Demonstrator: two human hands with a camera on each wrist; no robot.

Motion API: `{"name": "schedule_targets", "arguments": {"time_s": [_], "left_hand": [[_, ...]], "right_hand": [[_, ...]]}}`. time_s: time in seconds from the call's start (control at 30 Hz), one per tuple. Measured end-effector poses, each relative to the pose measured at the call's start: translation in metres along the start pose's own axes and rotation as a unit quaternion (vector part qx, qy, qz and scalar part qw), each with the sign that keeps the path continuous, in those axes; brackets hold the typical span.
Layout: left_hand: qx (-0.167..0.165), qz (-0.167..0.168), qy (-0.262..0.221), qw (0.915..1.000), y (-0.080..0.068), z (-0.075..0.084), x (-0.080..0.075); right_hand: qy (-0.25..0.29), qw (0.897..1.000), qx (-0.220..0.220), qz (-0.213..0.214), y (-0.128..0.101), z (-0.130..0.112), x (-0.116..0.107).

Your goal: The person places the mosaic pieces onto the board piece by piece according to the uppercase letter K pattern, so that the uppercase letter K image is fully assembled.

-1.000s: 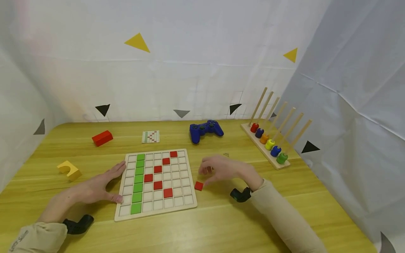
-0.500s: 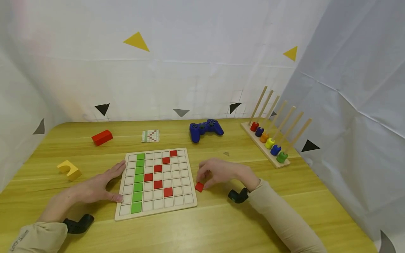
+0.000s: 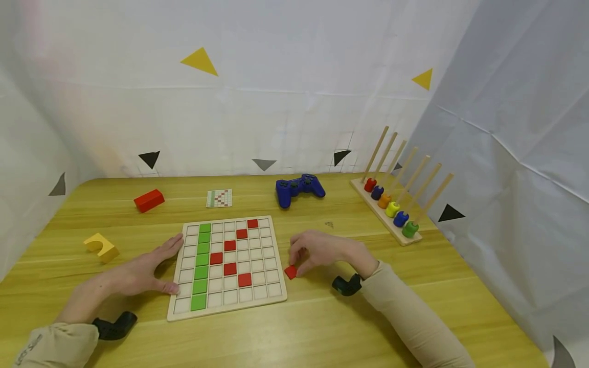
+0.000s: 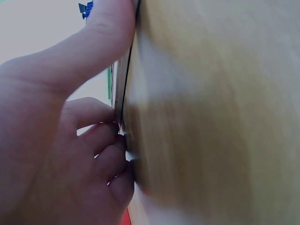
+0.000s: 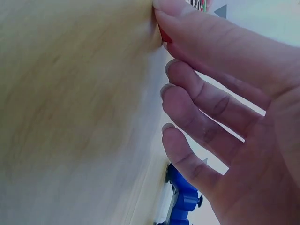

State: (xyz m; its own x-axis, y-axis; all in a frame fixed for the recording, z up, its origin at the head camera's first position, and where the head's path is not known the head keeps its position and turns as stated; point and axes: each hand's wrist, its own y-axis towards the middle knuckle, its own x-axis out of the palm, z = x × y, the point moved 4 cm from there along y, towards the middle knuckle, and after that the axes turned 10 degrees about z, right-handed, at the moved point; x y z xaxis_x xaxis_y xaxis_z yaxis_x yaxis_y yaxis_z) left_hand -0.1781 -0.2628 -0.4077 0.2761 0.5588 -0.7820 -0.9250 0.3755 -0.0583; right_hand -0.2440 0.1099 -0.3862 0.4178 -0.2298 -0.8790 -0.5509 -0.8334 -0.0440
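Observation:
A wooden grid board (image 3: 230, 304) lies on the table, with a column of green tiles (image 3: 200, 272) and several red tiles (image 3: 230, 269) set in its squares. My left hand (image 3: 138, 271) rests along the board's left edge, thumb on the near corner area and fingers stretched toward the far end. Just off the board's right side, my right hand (image 3: 319, 250) pinches a loose red square tile (image 3: 291, 272) between thumb and index finger. In the right wrist view only a sliver of that red tile (image 5: 165, 35) shows behind the thumb, and the other fingers are loosely curled.
Behind the board lie a small pattern card (image 3: 219, 198) and a blue game controller (image 3: 300, 189). A red block (image 3: 149, 201) and a yellow arch block (image 3: 101, 248) sit at the left. A peg stand with coloured beads (image 3: 386, 214) stands at the right.
My right hand's index finger has come down to the loose red tile and now pinches it with the thumb; the tile has turned slightly. The left hand and board stay put.

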Motion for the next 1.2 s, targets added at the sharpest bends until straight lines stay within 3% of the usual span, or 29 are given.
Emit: {"name": "schedule_targets", "arguments": {"time_s": [0.97, 1.2], "left_hand": [[0.002, 0.002, 0.001, 1.0000, 0.000, 0.000, 0.000], [0.003, 0.001, -0.001, 1.0000, 0.001, 0.000, 0.000]], "right_hand": [[-0.025, 0.999, 0.008, 0.018, -0.003, 0.001, -0.008], [-0.029, 0.999, -0.008, 0.029, -0.005, -0.004, -0.014]]}}
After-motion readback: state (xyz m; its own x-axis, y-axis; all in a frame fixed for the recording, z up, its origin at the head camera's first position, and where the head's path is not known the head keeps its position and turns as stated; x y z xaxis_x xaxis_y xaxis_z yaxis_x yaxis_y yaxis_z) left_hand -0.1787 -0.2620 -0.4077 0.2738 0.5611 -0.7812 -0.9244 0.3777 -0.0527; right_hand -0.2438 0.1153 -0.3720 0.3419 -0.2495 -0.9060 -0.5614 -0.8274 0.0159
